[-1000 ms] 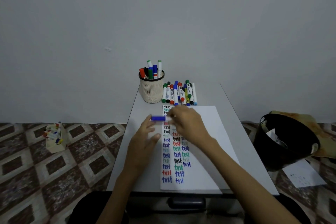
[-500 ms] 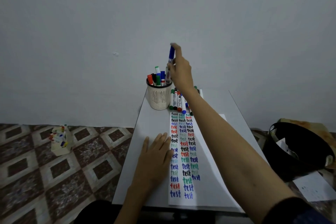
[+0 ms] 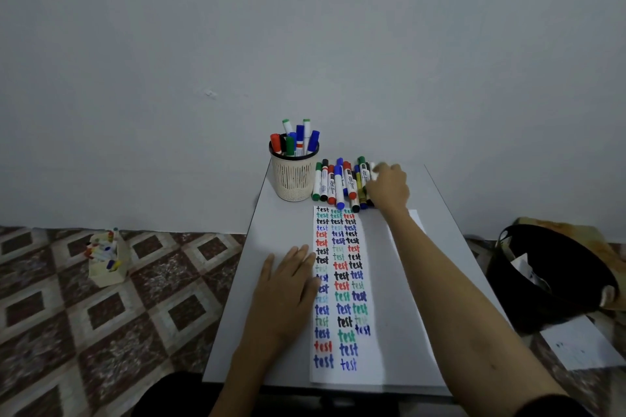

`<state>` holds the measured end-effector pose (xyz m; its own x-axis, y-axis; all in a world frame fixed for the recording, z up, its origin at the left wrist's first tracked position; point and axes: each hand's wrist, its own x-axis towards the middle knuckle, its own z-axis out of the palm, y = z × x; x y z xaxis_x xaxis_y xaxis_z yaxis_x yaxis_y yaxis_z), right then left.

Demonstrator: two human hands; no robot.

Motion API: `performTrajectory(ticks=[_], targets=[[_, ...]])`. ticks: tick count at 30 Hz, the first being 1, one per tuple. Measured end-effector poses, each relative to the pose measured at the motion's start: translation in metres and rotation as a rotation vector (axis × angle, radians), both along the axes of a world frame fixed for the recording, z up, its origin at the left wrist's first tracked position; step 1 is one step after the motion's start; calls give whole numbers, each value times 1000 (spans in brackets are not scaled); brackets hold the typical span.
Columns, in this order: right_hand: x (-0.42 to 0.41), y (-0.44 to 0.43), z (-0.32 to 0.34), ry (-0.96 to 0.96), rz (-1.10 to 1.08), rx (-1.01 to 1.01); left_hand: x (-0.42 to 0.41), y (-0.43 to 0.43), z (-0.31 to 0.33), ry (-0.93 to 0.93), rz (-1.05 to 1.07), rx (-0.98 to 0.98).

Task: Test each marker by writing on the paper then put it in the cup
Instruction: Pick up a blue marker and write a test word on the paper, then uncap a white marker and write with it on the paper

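A cream mesh cup (image 3: 293,176) stands at the table's far left and holds several capped markers, a blue-capped one (image 3: 313,139) leaning at its right rim. To its right lies a row of loose markers (image 3: 339,183). My right hand (image 3: 389,187) rests on the right end of that row, fingers curled over a marker; whether it grips one I cannot tell. The white paper (image 3: 399,298) carries three columns of the word "test" in several colours. My left hand (image 3: 288,288) lies flat, fingers spread, on the paper's left edge.
The small grey table (image 3: 281,227) stands against a plain wall. A black bin (image 3: 555,274) with scraps is on the floor at right, beside a loose sheet (image 3: 582,345). A small box of markers (image 3: 106,257) sits on the tiled floor at left.
My right hand carried the blue marker up over the cup, left it in the cup, and has come down onto the right end of the marker row. My left hand stayed flat on the paper.
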<state>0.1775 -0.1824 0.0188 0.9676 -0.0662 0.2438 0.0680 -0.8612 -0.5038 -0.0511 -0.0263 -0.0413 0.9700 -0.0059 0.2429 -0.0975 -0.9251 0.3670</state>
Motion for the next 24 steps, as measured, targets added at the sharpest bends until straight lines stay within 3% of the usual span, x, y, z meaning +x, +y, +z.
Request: performTrajectory(ticks=[3,6,8,10,12,14,16,19,24], targets=[[2,-22,-15,102,34,-54,0,0,0,-9,-1,-1],[-1,-27,-20,39,62,-55,0,1,-1,-8,0,-16],[-5,-30,-23,-23,27,51,0,1,0,-7,-3,-19],[-10,-33,-21,-134,-82,285,0,0,0,-11,-7,-30],[-20,-36,-14,-218,-184,689,0,0,0,-19,-7,-52],[-41,-43,-6,-266,-201,1123,0,1,-1,-24,-8,-72],[-74,-49,-1,-288,-158,1349,-1,1,-1,-32,-7,-86],[-133,-50,-4,-216,-37,1400,-3,-2,3,-70,-8,-163],[-204,-30,-14,73,280,1381,-13,-9,17,-89,-172,-274]])
